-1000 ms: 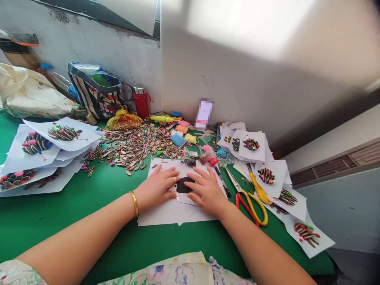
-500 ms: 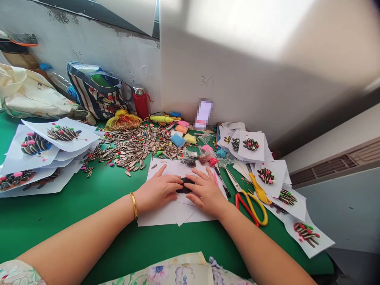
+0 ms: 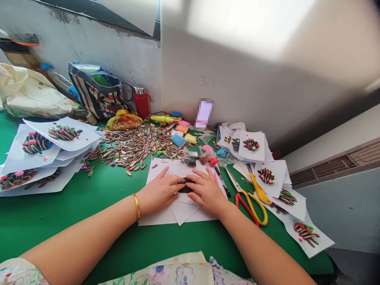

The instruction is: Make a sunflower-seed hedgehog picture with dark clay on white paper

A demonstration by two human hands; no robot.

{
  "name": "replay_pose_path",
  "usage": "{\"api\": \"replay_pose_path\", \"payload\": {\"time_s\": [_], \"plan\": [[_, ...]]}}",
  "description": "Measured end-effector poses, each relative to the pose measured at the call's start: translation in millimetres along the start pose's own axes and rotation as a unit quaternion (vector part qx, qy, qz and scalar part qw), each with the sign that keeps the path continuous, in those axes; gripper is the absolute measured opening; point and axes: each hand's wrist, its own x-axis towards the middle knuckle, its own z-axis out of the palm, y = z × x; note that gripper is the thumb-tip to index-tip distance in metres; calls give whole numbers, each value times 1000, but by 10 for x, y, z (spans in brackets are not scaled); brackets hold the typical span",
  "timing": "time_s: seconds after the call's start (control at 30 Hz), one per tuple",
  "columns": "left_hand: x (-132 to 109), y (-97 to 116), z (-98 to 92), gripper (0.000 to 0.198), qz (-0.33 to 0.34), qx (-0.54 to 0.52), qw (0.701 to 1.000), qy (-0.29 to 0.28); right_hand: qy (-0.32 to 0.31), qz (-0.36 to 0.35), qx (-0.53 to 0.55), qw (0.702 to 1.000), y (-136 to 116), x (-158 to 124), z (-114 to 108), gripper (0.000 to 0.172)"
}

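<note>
My left hand (image 3: pixel 160 192) and my right hand (image 3: pixel 206 192) lie side by side on a stack of white paper sheets (image 3: pixel 162 217) on the green table (image 3: pixel 89 198). Their fingertips meet over a flat black clay lump (image 3: pixel 187 189) and press on it from both sides, hiding most of it. A gold bangle sits on my left wrist. A heap of striped sunflower seeds (image 3: pixel 133 144) mixed with small coloured beads lies just beyond the paper.
Yellow-and-red scissors (image 3: pixel 252 204) and a black pen lie right of my right hand. Finished seed pictures on paper are spread at the left (image 3: pixel 63 132) and right (image 3: pixel 267 175). Coloured clay blocks (image 3: pixel 179 139), a red flask (image 3: pixel 141 103) and a striped bag (image 3: pixel 97 93) stand by the wall.
Both hands have closed in over the black clay, which was mostly exposed a second ago. The top sheet has shifted slightly under them.
</note>
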Motion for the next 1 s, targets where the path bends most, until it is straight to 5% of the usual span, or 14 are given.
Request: {"api": "replay_pose_path", "payload": {"time_s": [0.3, 1.0], "plan": [[-2, 58, -36, 35, 4, 13, 1000, 12, 74, 42, -21, 996, 98, -11, -3, 23], [-5, 68, 38, 40, -22, 15, 1000, 17, 53, 52, -3, 997, 14, 2, 4, 27]]}}
